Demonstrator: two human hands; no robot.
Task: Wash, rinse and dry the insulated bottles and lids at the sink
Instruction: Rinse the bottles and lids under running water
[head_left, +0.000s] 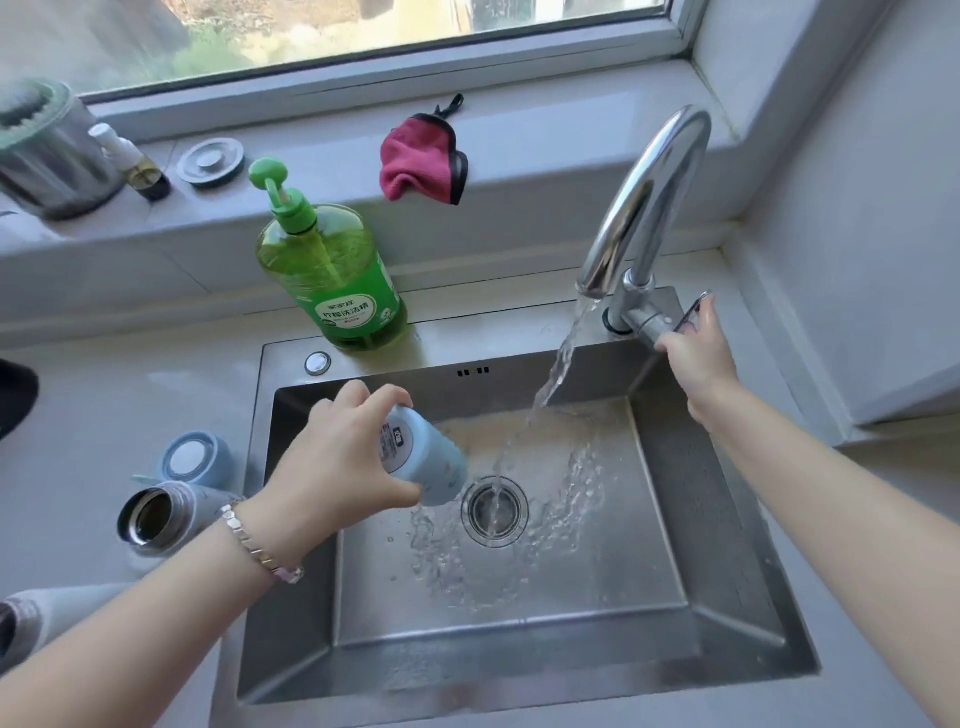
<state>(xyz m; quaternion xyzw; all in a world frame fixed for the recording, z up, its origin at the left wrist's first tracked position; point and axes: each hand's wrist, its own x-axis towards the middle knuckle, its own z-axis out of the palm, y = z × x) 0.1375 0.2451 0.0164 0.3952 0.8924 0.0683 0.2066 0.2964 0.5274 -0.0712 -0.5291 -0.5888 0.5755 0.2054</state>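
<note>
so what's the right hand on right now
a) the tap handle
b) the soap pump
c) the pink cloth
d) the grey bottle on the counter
a: the right hand grips the tap handle with water running from the spout, while the left hand holds the blue bottle tilted over the sink.

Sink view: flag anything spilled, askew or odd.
Nothing damaged. The pink cloth droops off the sill. The tap stream, right hand on the tap handle, falls into the drain, missing the blue bottle the left hand holds tipped beside it.
</note>
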